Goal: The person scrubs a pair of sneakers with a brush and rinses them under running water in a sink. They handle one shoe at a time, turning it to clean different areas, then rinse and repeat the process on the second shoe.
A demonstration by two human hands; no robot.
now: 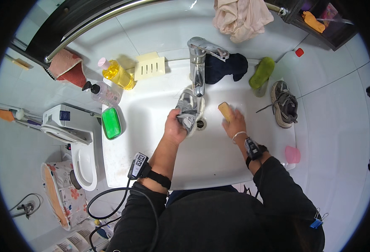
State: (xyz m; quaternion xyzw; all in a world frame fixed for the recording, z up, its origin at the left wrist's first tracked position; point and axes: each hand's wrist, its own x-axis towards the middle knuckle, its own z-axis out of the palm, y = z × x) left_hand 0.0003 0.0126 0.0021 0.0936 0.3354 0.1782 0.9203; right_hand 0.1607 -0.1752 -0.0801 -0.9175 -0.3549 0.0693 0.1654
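My left hand [174, 128] grips a grey and white lace-up shoe [189, 108] over the white sink basin [150, 116]. The shoe lies just below the spout of the chrome faucet [198, 74], and its heel end is partly behind my fingers. To its right, my right hand [236, 124] holds a tan block-shaped scrub brush [224, 111] low over the basin; the brush's underside is hidden. The round drain [201, 124] shows between the two hands. A second grey shoe [284, 105] with loose laces rests on the sink's right rim.
Behind the faucet lies dark cloth [227, 67], with a green oblong pad [262, 72] to its right. Along the left rim are green soap [111, 123], a pump bottle [106, 93], a yellow bottle [119, 75] and a slotted soap dish [149, 67]. A pink cup [292, 154] is at right.
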